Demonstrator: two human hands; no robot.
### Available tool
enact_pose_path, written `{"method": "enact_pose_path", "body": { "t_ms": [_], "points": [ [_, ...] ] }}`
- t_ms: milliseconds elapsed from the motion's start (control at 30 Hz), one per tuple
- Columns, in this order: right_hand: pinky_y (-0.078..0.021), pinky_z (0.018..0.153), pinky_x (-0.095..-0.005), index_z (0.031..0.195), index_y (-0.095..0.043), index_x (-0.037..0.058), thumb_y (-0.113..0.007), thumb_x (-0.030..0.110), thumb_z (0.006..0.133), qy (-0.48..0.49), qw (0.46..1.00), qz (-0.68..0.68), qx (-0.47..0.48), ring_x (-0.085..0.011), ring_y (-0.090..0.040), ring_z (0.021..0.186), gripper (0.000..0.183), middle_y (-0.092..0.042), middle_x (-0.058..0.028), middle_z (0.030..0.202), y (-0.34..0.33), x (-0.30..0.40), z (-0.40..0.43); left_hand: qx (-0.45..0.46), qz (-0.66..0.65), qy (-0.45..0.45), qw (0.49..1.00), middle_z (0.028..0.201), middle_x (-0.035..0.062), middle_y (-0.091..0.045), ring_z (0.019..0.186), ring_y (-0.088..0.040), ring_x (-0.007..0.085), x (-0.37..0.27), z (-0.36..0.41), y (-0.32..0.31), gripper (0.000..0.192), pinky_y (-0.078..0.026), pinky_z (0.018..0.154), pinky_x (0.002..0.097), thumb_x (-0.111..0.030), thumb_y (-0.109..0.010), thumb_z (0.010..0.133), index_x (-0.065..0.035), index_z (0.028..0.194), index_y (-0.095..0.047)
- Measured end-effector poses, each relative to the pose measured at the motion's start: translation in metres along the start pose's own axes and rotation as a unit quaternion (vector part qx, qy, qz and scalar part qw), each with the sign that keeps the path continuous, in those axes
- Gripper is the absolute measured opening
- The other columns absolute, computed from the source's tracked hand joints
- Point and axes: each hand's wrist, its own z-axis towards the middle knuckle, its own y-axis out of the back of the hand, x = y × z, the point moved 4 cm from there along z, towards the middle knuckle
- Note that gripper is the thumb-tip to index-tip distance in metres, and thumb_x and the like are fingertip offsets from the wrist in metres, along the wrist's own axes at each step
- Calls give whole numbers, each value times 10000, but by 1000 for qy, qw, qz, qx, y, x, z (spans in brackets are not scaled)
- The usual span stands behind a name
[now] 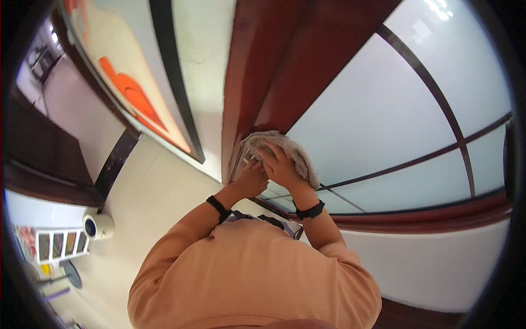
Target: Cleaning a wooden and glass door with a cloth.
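A greyish-brown towelling cloth (302,153) is bunched against the dark red wooden frame (273,82) beside the frosted glass panes. My right hand (281,164) presses on the cloth with its fingers spread over it, and part of the cloth hangs beside the wrist. Just left of it, my left hand (251,179) is raised at the frame's edge, close to the cloth and a small pale part that may be a handle. Its fingertips are partly hidden, so its hold is unclear. Both wrists wear black bands.
Frosted glass panes (382,115) with dark bars fill the right side. A large framed picture (135,90) hangs on the left wall. At the far left are a white cylindrical object (100,226), a white shelf unit (61,245) and a doorway with a dark threshold (117,162).
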Motion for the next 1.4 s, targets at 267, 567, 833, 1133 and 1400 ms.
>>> {"method": "enact_pose_path", "body": {
  "t_ms": [267, 567, 833, 1133, 1400],
  "points": [
    [-361, 1001, -436, 1228, -586, 186, -555, 82, 813, -76, 988, -131, 30, -252, -415, 1231, 429, -410, -41, 1384, 42, -20, -102, -137, -30, -18, 990, 912, 46, -531, 956, -506, 244, -11, -4, 24, 314, -321, 940, 433, -95, -601, 708, -149, 1017, -617],
    [-472, 862, -381, 1265, -552, 266, -607, 130, 789, -236, 935, -234, -125, -202, -567, 1052, 498, -516, -36, 1271, 148, -58, -219, -283, 97, -14, 954, 846, 58, -522, 868, -484, 266, 4, -11, 6, 227, -328, 837, 432, -95, -633, 650, -133, 871, -596],
    [-344, 792, -472, 1008, -646, 189, -638, 196, 671, -281, 852, -377, -231, -322, -476, 980, 337, -527, -107, 1131, 223, -86, -307, -313, 160, 46, 935, 820, 100, -490, 891, -465, 308, -3, -11, 17, 109, -326, 863, 461, -64, -607, 677, -92, 766, -551],
    [-56, 1029, -626, 1114, -565, 46, -514, 285, 867, -257, 885, -304, -243, -470, -181, 1309, 347, -329, -255, 1356, 177, -76, -250, -339, 141, 155, 917, 820, 131, -487, 867, -477, 345, 12, -2, 41, 104, -332, 970, 518, -80, -578, 675, -61, 740, -499],
    [80, 1048, -613, 1303, -402, -46, -488, 183, 876, -194, 946, -197, -171, -466, -43, 1369, 492, -134, -284, 1459, 139, -53, -156, -332, 67, 179, 924, 847, 110, -491, 947, -492, 305, 40, -21, 45, 145, -309, 1016, 496, -49, -592, 657, -76, 778, -516]
  ]
}}
